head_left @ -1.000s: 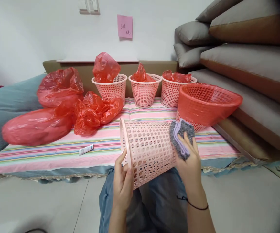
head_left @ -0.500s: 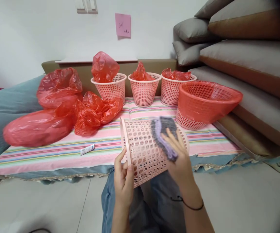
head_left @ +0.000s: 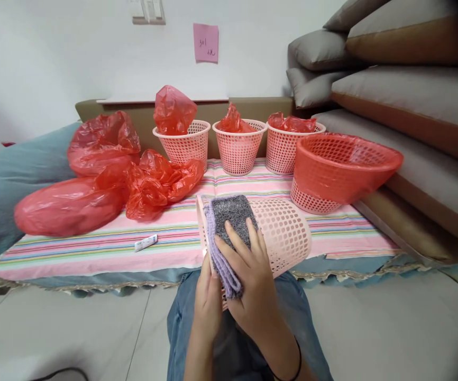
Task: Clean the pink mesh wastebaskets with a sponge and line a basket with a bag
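Note:
A pink perforated plastic basket (head_left: 286, 230) lies on its side above my lap, its rim to the left and its base to the right. My left hand (head_left: 209, 291) grips the rim, with the thumb on the near side and the fingers partly hidden. A folded grey cloth with a lilac border (head_left: 232, 211) covers the basket wall close to the rim. Pressing it flat against the wall, my right hand (head_left: 248, 264) lies on top with the fingers stretched out.
Three pink baskets (head_left: 239, 153) with red bags inside stand at the back. A red-bag-covered basket (head_left: 332, 169) is at right, beside stacked cushions (head_left: 403, 100). Red plastic bags (head_left: 70, 206) lie at left on the striped cloth (head_left: 173, 243), near a small white tube (head_left: 146, 243).
My right hand has slid the cloth leftward along the basket, from near its base to beside the rim. My left hand still holds the rim. The view has shifted slightly.

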The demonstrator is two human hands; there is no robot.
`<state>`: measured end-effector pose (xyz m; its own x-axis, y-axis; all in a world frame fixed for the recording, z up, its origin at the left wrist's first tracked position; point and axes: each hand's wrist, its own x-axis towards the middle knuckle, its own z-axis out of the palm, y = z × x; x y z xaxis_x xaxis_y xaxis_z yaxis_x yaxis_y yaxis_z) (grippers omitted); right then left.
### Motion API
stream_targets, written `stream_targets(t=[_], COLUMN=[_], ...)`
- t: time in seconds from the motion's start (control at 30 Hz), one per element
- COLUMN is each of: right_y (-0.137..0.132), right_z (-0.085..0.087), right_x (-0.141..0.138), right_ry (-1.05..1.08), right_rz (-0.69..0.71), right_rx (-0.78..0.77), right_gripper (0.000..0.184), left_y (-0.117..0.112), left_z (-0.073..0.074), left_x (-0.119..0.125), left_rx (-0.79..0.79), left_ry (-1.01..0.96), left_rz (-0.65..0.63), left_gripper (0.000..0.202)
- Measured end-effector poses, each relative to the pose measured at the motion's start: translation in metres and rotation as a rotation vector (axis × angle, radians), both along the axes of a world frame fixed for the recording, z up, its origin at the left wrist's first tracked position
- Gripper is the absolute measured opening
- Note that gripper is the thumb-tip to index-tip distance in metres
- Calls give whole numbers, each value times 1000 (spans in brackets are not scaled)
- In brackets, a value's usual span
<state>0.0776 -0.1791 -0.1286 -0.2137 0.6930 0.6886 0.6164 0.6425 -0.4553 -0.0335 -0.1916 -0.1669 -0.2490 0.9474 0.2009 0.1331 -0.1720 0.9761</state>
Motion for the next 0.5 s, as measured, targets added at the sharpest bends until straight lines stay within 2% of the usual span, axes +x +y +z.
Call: stream_targets(t=[0.07,0.13,0.3,0.37,0.43,0.5], right_y=[3,12,40,46,48,44], right_z=[1,-4,-34,-47,-55,-55], right_x=[2,19,87,109,118,111], right_ry=[10,23,101,168,219,212], right_rz=[4,-48,-345,-455,-534,-568], right_rx=[-20,-61,-113,-114,-110,-89], right_gripper=[52,54,48,45,44,45], left_y=[-1,-1,-3,-4,-4,-4], left_z=[0,0,2,2,1,-1], left_x=[-3,-4,-6,-8,-9,-8], left_rx=[-17,-22,35,64,70,53], left_ry=[-52,-90,-251,-258,-260,-260], left_rz=[-87,-133,-110,-127,-163,-171], left_gripper=[51,52,73,75,74,71])
